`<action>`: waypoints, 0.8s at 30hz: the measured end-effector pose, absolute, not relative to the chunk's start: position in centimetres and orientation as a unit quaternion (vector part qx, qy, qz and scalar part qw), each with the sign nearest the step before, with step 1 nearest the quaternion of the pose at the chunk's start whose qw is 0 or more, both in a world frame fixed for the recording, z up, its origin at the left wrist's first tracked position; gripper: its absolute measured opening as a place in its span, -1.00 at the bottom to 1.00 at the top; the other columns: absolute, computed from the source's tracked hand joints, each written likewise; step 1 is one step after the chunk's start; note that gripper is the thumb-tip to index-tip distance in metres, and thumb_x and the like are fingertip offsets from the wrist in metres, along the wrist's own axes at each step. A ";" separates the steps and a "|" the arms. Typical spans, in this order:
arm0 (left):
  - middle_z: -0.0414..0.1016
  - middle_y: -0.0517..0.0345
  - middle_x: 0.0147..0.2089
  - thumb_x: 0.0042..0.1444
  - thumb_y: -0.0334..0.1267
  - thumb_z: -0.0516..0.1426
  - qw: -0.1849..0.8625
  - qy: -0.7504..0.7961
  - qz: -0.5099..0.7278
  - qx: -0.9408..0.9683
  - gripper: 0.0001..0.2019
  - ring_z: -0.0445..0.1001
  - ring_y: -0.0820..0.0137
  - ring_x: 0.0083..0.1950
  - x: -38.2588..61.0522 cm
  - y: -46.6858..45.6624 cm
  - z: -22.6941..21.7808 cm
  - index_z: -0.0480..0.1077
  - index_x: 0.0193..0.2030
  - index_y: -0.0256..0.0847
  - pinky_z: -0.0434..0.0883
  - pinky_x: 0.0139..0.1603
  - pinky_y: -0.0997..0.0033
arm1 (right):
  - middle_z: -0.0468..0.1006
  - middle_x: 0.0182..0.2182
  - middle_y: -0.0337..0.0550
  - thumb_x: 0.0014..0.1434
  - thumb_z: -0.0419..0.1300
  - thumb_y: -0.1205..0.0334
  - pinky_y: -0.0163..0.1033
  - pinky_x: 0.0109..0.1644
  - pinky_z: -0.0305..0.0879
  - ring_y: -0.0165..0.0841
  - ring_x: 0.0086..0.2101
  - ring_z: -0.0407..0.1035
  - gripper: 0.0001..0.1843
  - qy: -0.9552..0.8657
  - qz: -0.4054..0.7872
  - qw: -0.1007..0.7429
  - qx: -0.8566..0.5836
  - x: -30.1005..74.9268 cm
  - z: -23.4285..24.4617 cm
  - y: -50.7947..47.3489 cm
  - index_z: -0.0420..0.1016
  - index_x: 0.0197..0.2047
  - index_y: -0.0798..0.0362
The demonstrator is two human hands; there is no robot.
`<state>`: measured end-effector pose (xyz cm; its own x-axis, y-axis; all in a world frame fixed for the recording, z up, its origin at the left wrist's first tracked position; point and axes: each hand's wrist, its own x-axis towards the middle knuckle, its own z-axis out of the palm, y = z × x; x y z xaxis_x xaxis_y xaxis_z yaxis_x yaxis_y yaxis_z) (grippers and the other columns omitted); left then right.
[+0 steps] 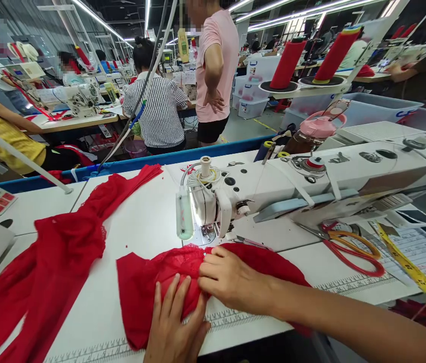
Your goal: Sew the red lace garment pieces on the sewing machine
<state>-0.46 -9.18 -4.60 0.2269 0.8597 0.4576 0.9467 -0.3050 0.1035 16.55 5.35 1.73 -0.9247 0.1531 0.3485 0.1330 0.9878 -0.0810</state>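
Note:
A red lace-edged fabric piece [137,292] lies on the white sewing table, in front of the sewing machine [207,206]. My left hand [177,317] rests on it with fingers stretched out flat. Just to the right, my right hand [231,280] has its fingers curled and pinched on the edge of the same cloth. The fabric runs on under my right forearm towards the right. The machine's needle area [208,232] is lit and stands a little beyond the cloth, apart from both hands.
More red fabric pieces [69,237] lie at the left. Orange-and-red-handled scissors [352,252], a yellow tape measure [405,259] and papers lie at the right. A pink-lidded bottle [316,128] stands behind the machine. Printed rulers [235,318] run along the front edge. Several people work beyond.

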 end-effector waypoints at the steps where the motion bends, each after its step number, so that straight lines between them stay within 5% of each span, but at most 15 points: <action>1: 0.34 -0.16 0.30 0.24 -0.33 0.12 0.096 -0.582 -0.220 -0.777 -0.63 0.21 -0.05 0.40 -0.4 -9.2 -4.6 0.41 0.18 -0.04 0.14 0.32 -0.42 | 0.34 -0.48 -0.28 0.29 0.05 0.54 -0.17 -0.26 0.02 -0.38 -0.41 0.12 -0.70 -0.983 0.013 0.174 -0.054 16.2 1.7 5.5 0.35 -0.44 0.07; 6: 0.35 -0.14 0.29 0.23 -0.34 0.13 0.093 -0.587 -0.217 -0.775 -0.62 0.22 -0.04 0.39 -0.4 -9.2 -4.3 0.42 0.17 -0.03 0.12 0.35 -0.40 | 0.33 -0.47 -0.29 0.29 0.02 0.49 -0.18 -0.28 0.01 -0.38 -0.42 0.12 -0.72 -0.986 -0.007 0.168 0.007 15.2 1.5 6.3 0.32 -0.44 0.05; 10: 0.34 -0.16 0.29 0.23 -0.33 0.14 0.087 -0.587 -0.215 -0.776 -0.61 0.23 -0.05 0.38 -0.4 -9.2 -4.1 0.41 0.20 -0.03 0.13 0.33 -0.42 | 0.30 -0.45 -0.26 0.14 0.05 0.43 -0.20 -0.28 0.05 -0.34 -0.40 0.13 -0.87 -0.969 0.108 0.194 -0.106 15.5 1.4 6.7 0.26 -0.39 0.02; 13: 0.34 -0.15 0.30 0.24 -0.34 0.13 0.090 -0.589 -0.206 -0.776 -0.59 0.23 -0.04 0.38 -0.4 -9.2 -4.0 0.39 0.22 -0.02 0.14 0.32 -0.42 | 0.29 -0.44 -0.25 0.22 -0.03 0.46 -0.22 -0.27 0.07 -0.34 -0.39 0.13 -0.83 -0.948 0.159 0.217 -0.170 16.3 1.9 6.6 0.24 -0.35 0.02; 16: 0.35 -0.13 0.30 0.24 -0.32 0.13 0.097 -0.582 -0.195 -0.784 -0.59 0.24 -0.03 0.37 -0.5 -9.3 -3.9 0.39 0.23 -0.01 0.15 0.32 -0.40 | 0.30 -0.45 -0.25 0.35 -0.02 0.39 -0.19 -0.24 0.04 -0.34 -0.39 0.12 -0.77 -0.967 0.092 0.199 -0.131 16.7 2.3 6.3 0.27 -0.37 0.03; 21: 0.34 -0.09 0.32 0.24 -0.30 0.14 0.100 -0.583 -0.193 -0.783 -0.61 0.23 -0.01 0.39 -1.0 -9.3 -4.0 0.41 0.21 0.01 0.18 0.34 -0.35 | 0.30 -0.47 -0.28 0.25 -0.01 0.59 -0.19 -0.24 -0.01 -0.38 -0.42 0.10 -0.69 -0.985 -0.013 0.170 -0.021 15.7 1.3 6.1 0.28 -0.43 0.05; 24: 0.33 -0.13 0.32 0.22 -0.26 0.17 0.127 -0.552 -0.171 -0.806 -0.56 0.26 -0.04 0.37 -1.5 -9.2 -3.9 0.39 0.25 0.01 0.26 0.29 -0.35 | 0.29 -0.48 -0.25 0.26 -0.01 0.52 -0.18 -0.25 0.01 -0.35 -0.41 0.09 -0.72 -0.982 -0.019 0.187 -0.034 15.1 1.0 6.3 0.28 -0.44 0.04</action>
<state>-1.52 -9.18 -3.91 0.3323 0.8465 0.4159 0.9334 -0.3586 -0.0159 15.09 6.27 1.04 -0.9280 0.0598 0.3678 0.0741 0.9969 0.0249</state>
